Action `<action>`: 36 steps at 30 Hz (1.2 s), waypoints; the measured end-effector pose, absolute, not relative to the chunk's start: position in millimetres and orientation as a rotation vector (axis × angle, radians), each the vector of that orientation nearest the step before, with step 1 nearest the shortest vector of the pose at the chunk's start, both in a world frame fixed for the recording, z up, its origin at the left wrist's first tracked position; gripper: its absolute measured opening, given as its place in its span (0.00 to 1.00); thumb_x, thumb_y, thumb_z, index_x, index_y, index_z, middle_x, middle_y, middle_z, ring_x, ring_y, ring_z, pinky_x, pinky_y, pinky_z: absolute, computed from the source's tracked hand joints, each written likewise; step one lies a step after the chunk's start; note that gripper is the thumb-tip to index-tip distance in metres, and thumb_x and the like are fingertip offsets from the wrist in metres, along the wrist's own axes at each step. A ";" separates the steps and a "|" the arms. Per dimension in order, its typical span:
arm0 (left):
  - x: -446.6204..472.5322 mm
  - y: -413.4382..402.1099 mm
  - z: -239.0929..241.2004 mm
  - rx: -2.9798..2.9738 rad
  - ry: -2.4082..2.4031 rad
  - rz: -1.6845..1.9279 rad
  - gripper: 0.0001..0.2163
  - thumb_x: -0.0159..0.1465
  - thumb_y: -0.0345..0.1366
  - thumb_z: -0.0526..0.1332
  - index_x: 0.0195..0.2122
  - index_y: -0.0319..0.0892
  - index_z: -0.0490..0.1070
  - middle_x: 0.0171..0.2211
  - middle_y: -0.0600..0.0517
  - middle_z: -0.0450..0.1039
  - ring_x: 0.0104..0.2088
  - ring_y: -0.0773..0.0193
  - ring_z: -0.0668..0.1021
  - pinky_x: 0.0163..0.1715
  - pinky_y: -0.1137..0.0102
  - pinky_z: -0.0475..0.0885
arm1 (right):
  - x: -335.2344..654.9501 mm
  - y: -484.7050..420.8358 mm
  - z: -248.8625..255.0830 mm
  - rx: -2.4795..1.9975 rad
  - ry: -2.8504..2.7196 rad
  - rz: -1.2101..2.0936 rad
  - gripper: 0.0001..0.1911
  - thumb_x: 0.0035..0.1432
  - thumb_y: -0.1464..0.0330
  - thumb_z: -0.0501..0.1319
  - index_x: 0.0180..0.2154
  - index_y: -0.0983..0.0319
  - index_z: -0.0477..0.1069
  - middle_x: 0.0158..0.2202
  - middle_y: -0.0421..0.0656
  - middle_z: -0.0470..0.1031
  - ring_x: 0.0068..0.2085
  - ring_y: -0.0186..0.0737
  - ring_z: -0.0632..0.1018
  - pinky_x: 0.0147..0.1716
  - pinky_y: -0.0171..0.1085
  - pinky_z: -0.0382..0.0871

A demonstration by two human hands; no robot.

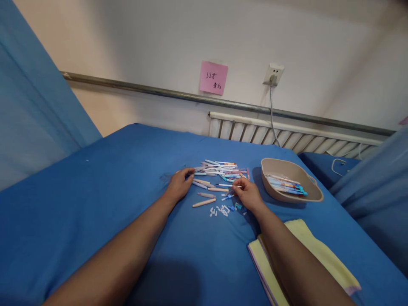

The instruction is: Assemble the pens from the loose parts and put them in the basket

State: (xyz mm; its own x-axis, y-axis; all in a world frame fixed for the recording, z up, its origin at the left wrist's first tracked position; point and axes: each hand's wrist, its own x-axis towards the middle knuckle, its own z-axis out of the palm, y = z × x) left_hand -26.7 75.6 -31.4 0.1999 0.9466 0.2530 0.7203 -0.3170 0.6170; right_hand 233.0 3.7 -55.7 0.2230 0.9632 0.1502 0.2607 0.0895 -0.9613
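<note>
A thin white stick (pixel 225 185) with a dark tip is pinched between the thumb and fingers of the right hand (pixel 247 193) above a blue sheet (pixel 95 204), its tip pointed toward the left. At the left end of a loose pile of pens (pixel 219 169), the left hand (pixel 179 185) is held with its fingers curled against the nearest barrels; whether one is gripped cannot be told. The pile is spread between the two hands, nearer the sheet's far edge than its near one. On the near side of the pile, several separate barrels are scattered, among them a beige barrel (pixel 204 202). Small white pieces (pixel 223 211) are clustered just beside blue and teal pieces (pixel 235 207), below the right hand. Toward the sheet's right edge, more pens (pixel 285 185) are held in a beige basin (pixel 288 168), and a folded yellow cloth (pixel 307 238) is partly covered by the right forearm. Beyond the far edge, a white radiator (pixel 248 132) and a metal rail (pixel 159 92) are seen along the wall, where a pink note (pixel 213 77) with handwriting is posted and a cord is plugged into a white socket (pixel 274 75). Both sides are flanked by blue curtains (pixel 35 97).
</note>
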 end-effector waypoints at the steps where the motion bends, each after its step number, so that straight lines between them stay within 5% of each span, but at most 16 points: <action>1: -26.6 74.8 -30.9 2.114 1.561 0.861 0.16 0.59 0.37 0.55 0.47 0.42 0.72 0.44 0.48 0.75 0.44 0.57 0.75 0.48 0.64 0.67 | 234.0 4.3 -57.3 -1.419 -1.301 0.774 0.02 0.44 0.69 0.63 0.26 0.58 0.73 0.18 0.34 0.70 0.19 0.32 0.68 0.18 0.30 0.58; 10: -29.1 72.5 -23.9 2.004 1.614 0.935 0.13 0.58 0.35 0.55 0.43 0.42 0.73 0.42 0.47 0.76 0.42 0.56 0.76 0.45 0.63 0.68 | 233.1 -1.4 -47.3 -1.458 -1.655 0.418 0.05 0.51 0.69 0.59 0.26 0.57 0.72 0.26 0.38 0.73 0.30 0.38 0.73 0.32 0.36 0.63; 20: -33.3 78.4 -34.4 1.918 1.608 1.027 0.12 0.59 0.34 0.54 0.41 0.42 0.74 0.40 0.50 0.77 0.40 0.59 0.77 0.43 0.67 0.69 | 196.7 59.2 -21.3 -1.854 -2.187 -0.025 0.14 0.58 0.69 0.55 0.46 0.60 0.71 0.47 0.46 0.73 0.47 0.43 0.71 0.47 0.38 0.59; 36: -33.2 76.9 -40.1 1.891 1.556 1.047 0.12 0.58 0.33 0.55 0.41 0.42 0.74 0.38 0.51 0.78 0.35 0.62 0.76 0.36 0.70 0.68 | 176.8 55.1 -22.1 -1.914 -2.321 -0.161 0.10 0.61 0.66 0.53 0.40 0.62 0.71 0.41 0.48 0.73 0.46 0.46 0.70 0.45 0.40 0.55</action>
State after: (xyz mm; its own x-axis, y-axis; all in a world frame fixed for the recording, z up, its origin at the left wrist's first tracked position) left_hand -33.2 76.9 -40.1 0.0639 0.9640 0.2581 0.6026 -0.2435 0.7600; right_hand 176.8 55.1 -22.1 -0.1879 0.9679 0.1671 0.9817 0.1905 0.0001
